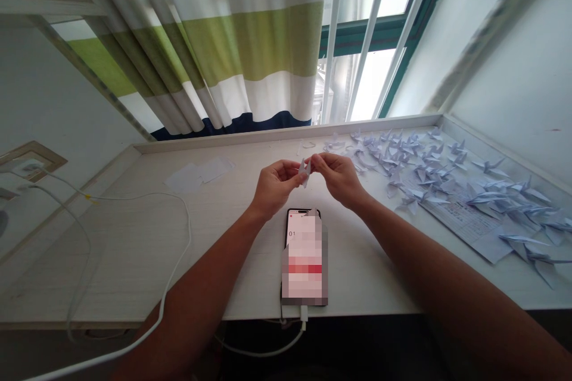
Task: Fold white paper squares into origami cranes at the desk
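Midair, over the worktop (134, 250), left hand (273, 186) and right hand (340, 177) each pinched one end of a small folded paper piece (305, 170), fingers closed tight on it. Phone (304, 262) lay just below the fingers; folded paper cranes (447, 181) spread off to their right. Risk, as judged: an uneven pull could tear the thin paper or skew a crease, and a slip would drop it onto the phone.

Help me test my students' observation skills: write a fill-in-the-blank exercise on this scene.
1. The left hand and the right hand pinch a small folded piece above the ____.
2. The paper cranes lie on the person's ____ side of the table.
3. A white ____ loops across the table's left part.
Missing words: phone, right, cable.
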`<action>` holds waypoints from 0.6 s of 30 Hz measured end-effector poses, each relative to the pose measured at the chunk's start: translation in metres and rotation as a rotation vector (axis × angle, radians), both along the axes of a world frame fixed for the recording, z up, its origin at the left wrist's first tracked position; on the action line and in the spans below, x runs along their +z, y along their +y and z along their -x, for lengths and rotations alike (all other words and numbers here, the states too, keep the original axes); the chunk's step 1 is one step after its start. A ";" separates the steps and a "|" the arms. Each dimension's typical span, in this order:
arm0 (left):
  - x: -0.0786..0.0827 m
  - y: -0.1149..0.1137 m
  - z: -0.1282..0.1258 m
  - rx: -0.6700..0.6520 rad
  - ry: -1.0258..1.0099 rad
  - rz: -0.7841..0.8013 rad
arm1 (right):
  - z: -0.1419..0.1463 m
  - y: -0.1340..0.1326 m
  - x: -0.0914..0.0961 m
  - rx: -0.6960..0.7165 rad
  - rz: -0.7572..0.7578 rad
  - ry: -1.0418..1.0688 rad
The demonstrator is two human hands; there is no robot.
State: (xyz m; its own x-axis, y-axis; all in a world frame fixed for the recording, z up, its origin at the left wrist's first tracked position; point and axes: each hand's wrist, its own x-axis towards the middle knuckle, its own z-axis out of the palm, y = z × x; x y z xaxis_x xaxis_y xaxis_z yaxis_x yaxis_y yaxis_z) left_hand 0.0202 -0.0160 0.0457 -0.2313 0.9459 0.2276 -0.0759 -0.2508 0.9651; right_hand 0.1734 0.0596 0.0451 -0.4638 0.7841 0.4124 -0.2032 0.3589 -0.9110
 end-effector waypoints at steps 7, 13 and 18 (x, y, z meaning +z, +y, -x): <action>0.003 0.000 0.004 0.027 -0.023 0.012 | -0.004 -0.006 0.004 -0.047 -0.144 -0.210; 0.004 -0.001 0.003 0.047 -0.036 0.024 | -0.001 -0.006 0.002 0.002 -0.108 -0.145; 0.000 0.002 0.003 0.101 -0.077 0.050 | 0.005 -0.007 -0.005 0.100 0.010 -0.082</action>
State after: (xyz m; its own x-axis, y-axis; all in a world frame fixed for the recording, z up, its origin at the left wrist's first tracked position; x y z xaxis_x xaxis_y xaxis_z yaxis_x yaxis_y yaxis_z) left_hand 0.0174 -0.0141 0.0458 -0.3408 0.9267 0.1582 -0.1275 -0.2123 0.9689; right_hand 0.1686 0.0521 0.0403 -0.5717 0.7359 0.3628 -0.1627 0.3317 -0.9292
